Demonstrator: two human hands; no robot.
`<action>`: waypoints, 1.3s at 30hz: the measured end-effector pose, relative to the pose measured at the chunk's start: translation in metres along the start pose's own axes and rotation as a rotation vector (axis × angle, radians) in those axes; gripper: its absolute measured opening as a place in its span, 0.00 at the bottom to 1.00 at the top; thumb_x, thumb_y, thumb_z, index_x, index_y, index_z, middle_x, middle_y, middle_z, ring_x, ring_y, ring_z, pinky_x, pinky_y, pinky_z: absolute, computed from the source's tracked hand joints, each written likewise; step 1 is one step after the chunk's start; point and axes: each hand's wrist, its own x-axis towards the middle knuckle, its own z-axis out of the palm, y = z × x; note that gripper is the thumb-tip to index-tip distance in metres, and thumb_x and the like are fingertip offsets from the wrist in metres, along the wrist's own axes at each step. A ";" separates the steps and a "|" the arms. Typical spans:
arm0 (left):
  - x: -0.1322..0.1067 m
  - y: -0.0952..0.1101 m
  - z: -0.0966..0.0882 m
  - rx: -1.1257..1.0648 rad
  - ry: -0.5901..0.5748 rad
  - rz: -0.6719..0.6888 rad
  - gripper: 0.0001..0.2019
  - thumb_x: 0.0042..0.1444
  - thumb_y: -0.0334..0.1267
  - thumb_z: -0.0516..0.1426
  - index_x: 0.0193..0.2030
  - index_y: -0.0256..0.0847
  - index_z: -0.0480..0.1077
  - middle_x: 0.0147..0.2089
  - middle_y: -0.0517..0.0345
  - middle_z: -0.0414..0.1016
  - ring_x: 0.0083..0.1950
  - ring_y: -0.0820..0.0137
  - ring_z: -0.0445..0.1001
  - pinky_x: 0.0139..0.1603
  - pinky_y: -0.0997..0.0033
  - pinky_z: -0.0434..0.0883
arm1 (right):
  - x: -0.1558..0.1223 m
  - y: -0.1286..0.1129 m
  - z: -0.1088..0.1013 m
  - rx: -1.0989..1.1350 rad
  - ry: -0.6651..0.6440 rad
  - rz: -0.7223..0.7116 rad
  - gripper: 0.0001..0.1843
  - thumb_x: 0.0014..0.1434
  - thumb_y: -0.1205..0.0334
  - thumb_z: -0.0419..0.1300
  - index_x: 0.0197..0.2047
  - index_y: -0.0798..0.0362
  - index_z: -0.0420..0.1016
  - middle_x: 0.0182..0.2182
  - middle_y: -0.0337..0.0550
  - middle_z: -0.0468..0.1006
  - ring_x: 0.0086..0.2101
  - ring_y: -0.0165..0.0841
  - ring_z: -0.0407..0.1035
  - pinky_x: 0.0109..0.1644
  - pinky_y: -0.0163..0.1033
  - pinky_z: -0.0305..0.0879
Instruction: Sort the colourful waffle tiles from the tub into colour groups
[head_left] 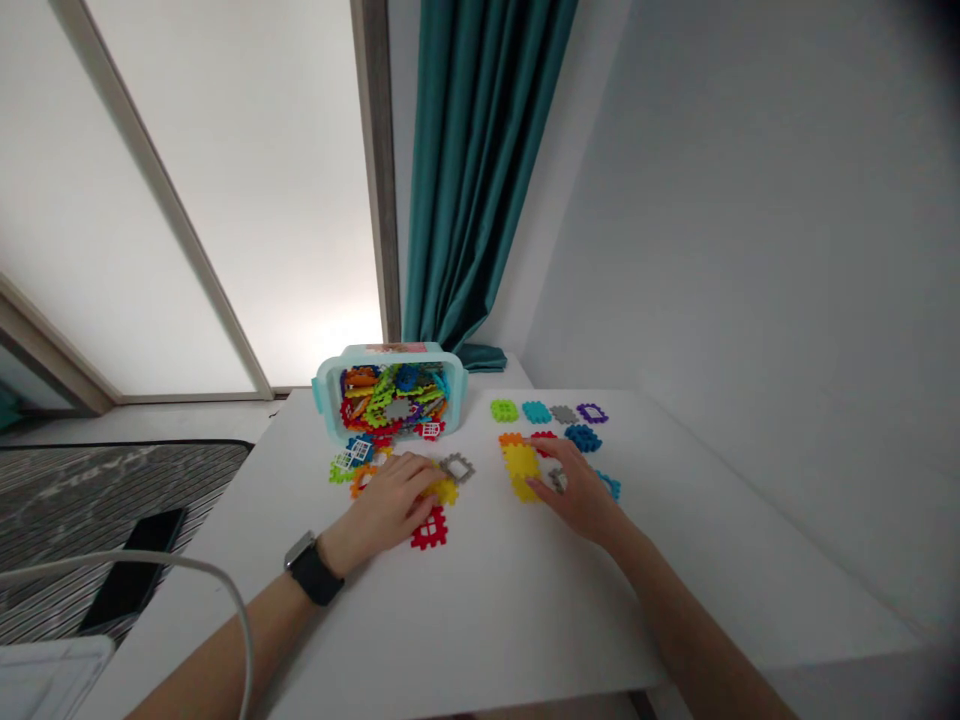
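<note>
Resting — left hand (386,503), fingers lying flat on a yellow toothed plastic tile (444,491); right hand (577,490), spread wide beside joined yellow tiles (521,472) — a sideways slip could knock them apart.

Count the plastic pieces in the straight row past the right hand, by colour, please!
Lime green piece: 1
Teal piece: 1
Grey piece: 1
Purple piece: 1
Total: 4
</note>
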 end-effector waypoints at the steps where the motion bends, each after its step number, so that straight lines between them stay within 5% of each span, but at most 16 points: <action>1: 0.003 0.002 0.001 0.011 -0.017 0.012 0.13 0.63 0.33 0.54 0.53 0.42 0.71 0.50 0.48 0.75 0.51 0.59 0.71 0.54 0.59 0.67 | -0.003 0.004 -0.002 -0.008 -0.004 0.000 0.24 0.61 0.59 0.60 0.60 0.46 0.65 0.55 0.50 0.74 0.56 0.45 0.68 0.62 0.59 0.65; 16: 0.083 0.043 0.054 0.111 -0.179 0.130 0.13 0.61 0.39 0.60 0.52 0.42 0.68 0.53 0.49 0.74 0.54 0.57 0.69 0.53 0.58 0.63 | -0.020 0.025 -0.006 -0.097 -0.155 -0.073 0.24 0.58 0.67 0.63 0.58 0.47 0.70 0.55 0.50 0.75 0.59 0.45 0.65 0.63 0.59 0.63; 39: 0.089 0.049 0.074 0.094 -0.218 0.020 0.05 0.64 0.37 0.58 0.46 0.44 0.69 0.51 0.55 0.76 0.52 0.59 0.71 0.51 0.57 0.65 | -0.007 0.037 -0.012 -0.092 -0.366 -0.102 0.16 0.58 0.69 0.61 0.49 0.46 0.76 0.55 0.45 0.77 0.62 0.44 0.63 0.67 0.58 0.56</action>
